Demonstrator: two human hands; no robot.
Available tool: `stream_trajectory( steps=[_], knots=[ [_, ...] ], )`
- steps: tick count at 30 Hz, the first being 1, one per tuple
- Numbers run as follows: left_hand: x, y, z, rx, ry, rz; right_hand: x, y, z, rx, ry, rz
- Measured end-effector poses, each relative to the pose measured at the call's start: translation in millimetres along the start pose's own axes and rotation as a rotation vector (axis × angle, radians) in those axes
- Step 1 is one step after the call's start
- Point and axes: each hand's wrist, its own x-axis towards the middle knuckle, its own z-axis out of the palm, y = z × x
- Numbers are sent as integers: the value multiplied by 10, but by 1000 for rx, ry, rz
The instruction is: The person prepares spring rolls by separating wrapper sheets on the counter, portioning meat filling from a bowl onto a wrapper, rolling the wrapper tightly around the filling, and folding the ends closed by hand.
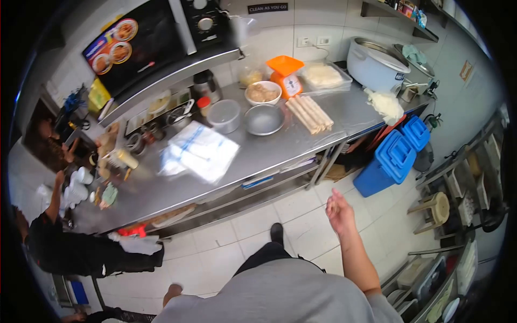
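Observation:
My right hand (340, 212) hangs over the tiled floor, away from the counter, its fingers loosely bent and a little apart with nothing in them. Of my left side only a small bit of the arm shows at the lower edge; the hand is not visible. On the steel counter (258, 156) lie a white cloth with blue stripes (207, 151), a clear plastic tub (224, 116), a metal bowl (264, 119), a white bowl of round pieces (263, 93), an orange scale (288, 75) and a stack of pale rolls (309, 114).
Blue lidded bins (385, 164) stand right of the counter, near a stool (433, 210) and racks (463, 183). A large pot (377, 62) sits at the counter's right end. At the left, a person in black (70, 245) reaches toward the counter.

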Motion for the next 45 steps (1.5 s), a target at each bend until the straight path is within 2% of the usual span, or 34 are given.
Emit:
stream_trajectory(
  steps=[1, 2, 3, 4, 5, 6, 7, 8, 9, 12, 13, 14, 15, 16, 18, 21, 23, 26, 29, 32, 33, 37, 40, 42, 45],
  knots=[
    [617, 272, -301, 7, 65, 64, 170, -307, 220, -43, -50, -65],
    [1316, 683, -767, -259, 79, -27, 340, -689, 552, -87, -100, -127],
    [1822, 1118, -1461, -11, 11, 188, 447, -1028, 1077, -143, 38, -293],
    [2144, 1605, -2118, -277, 208, 295, 661, -1390, 1277, -186, -161, -426],
    [1916, 2226, -3031, -595, 442, 421, 726, -1712, 1638, -232, -161, -592],
    [1094, 2808, -4182, -928, 381, 443, 847, -1981, 1954, -311, -172, -860],
    [890, 3090, -4695, -1044, 405, 608, 850, -2153, 2380, -373, -153, -1160],
    [592, 3277, -5175, -1080, 386, 688, 969, -2291, 2663, -361, -171, -1398],
    [354, 3368, -5507, -1120, 369, 765, 1078, -2357, 2901, -443, -122, -1633],
    [205, 3380, -5811, -1266, 425, 868, 1801, -2080, 3352, -571, -88, -2019],
    [292, 3350, -5762, -1323, 483, 819, 2308, -1810, 3304, -483, -329, -1788],
    [368, 3306, -5718, -1388, 520, 679, 2753, -1465, 3232, -804, -335, -1696],
    [438, 3270, -5678, -1448, 555, 538, 2995, -1159, 3164, -1113, -348, -1100],
    [482, 3275, -5633, -1505, 587, 392, 3691, -737, 2952, -1276, -508, -1315],
    [458, 3340, -5628, -1527, 736, 197, 3871, -738, 2766, -1230, -580, -1126],
    [552, 3596, -5584, -1712, 880, 36, 4167, -1429, 2594, -797, -538, -717],
    [610, 3978, -5801, -1869, 966, -90, 4761, -2058, 2302, -802, -507, -737],
    [735, 4636, -6357, -2039, 1013, -204, 5690, -2845, 1940, -1291, -283, -701],
    [929, 5238, -6828, -2063, 957, -37, 6546, -2914, 1499, -1688, -561, -850],
    [982, 5631, -7160, -2037, 936, 58, 6814, -2742, 1333, -1878, -769, -787],
    [987, 5711, -7239, -2022, 947, 84, 6819, -2733, 1344, -1949, -799, -696],
    [954, 5847, -7441, -2009, 979, -21, 6899, -2805, 1380, -1964, -867, -528],
    [932, 5922, -7566, -2006, 956, -141, 6992, -2895, 1395, -1898, -929, -507],
    [995, 5994, -7598, -2026, 967, -146, 7022, -2948, 1416, -1907, -943, -502],
    [1038, 6125, -7699, -2047, 920, -144, 7203, -2943, 1310, -1719, -940, -521]
  ],
)
